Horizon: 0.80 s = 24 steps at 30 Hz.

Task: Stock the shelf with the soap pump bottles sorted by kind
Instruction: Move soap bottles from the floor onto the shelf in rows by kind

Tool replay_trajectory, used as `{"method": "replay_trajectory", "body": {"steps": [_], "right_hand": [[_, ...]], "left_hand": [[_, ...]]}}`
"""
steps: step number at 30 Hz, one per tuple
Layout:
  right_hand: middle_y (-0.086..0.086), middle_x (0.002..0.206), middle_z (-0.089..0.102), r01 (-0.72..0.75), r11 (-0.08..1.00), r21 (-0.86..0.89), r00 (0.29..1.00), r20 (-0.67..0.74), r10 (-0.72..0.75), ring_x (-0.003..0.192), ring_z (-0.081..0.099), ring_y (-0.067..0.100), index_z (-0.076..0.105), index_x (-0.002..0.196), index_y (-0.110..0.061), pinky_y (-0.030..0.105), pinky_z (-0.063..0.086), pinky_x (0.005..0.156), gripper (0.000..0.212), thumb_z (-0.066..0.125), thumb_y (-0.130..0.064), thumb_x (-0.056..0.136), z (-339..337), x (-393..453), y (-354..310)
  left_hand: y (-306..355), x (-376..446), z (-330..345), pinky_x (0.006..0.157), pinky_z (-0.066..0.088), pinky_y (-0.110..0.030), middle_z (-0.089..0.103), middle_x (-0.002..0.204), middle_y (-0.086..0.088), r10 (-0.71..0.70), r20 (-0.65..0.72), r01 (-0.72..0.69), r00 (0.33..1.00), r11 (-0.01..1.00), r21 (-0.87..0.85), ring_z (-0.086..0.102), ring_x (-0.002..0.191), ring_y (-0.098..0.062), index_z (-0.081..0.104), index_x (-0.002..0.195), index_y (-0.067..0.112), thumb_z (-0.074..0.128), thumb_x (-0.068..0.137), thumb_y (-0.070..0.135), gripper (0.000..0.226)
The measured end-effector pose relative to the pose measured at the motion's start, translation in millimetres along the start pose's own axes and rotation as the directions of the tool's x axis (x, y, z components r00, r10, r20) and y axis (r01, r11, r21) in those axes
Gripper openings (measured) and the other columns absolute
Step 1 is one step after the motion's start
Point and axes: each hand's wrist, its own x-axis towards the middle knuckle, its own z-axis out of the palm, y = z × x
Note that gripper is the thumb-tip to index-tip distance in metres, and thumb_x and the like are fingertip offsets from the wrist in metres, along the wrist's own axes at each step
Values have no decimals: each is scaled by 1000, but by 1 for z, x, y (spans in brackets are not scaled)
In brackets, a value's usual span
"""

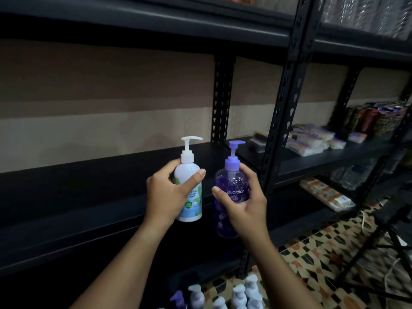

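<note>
Purple bottle (230,192) base hidden behind right hand (245,204).

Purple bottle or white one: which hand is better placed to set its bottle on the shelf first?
Probably the left hand. Its white bottle is held higher, over the bare shelf board. The right hand holds the purple bottle lower, in front of the shelf's edge and closer to the upright post.

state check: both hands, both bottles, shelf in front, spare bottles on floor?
left hand: grips the white bottle, held upright off the shelf
right hand: grips the purple bottle, upright, off the shelf
white bottle: in hand, pump on, nozzle pointing right
purple bottle: in hand, pump on, nozzle pointing right
shelf: no soap bottles on the visible part
spare bottles: standing on the floor, unstocked
</note>
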Motion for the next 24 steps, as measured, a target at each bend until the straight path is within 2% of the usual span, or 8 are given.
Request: {"method": "replay_trajectory", "body": {"steps": [4,7,15,18,20,24], "right_hand": [[-25,117,67,40,999,-12,999,-11,-40,106,68,4,57,135,-30,16,51,92,68,91,-24,76,15,33,3],[-26,116,67,47,999,-25,999,-15,-47,105,68,4,56,132,-35,16,51,92,67,91,-24,76,28,52,12],[-12,126,67,36,998,-49,999,-25,-38,112,67,11,54,137,-35,36,55,99,72,92,-25,76,59,73,44],[-10,130,65,29,998,-64,999,-27,-31,115,66,14,51,140,-35,41,55,101,75,91,-28,76,66,75,50],[-11,133,63,18,996,-86,999,-30,-20,116,65,12,48,143,-36,37,54,101,80,92,-30,76,68,73,52],[-14,133,60,-49,990,-134,997,-60,42,117,62,2,34,151,-40,24,51,102,103,95,-37,69,67,61,53]], "left_hand": [[-2,28,-1,63,50,-12,73,74,15,45,-20,-45,999,999,8,64,64,4,77,96,21,90,76,33,27],[-10,41,-2,64,52,-16,74,77,12,40,-57,-42,998,999,-19,66,66,0,76,94,22,90,76,34,26],[-31,58,-4,60,50,-15,73,73,11,2,-91,-8,996,998,-61,67,63,-2,75,93,23,91,75,34,26],[-35,63,-7,61,52,-15,74,76,12,-27,-112,18,993,997,-78,71,68,-4,76,93,24,91,75,34,26],[-38,66,-9,64,54,-16,76,79,12,-38,-120,27,992,996,-90,73,72,-5,76,94,25,91,75,34,26],[-44,69,-9,66,55,-17,76,82,11,-44,-131,32,990,995,-91,73,75,-6,77,97,22,91,75,33,29]]}}
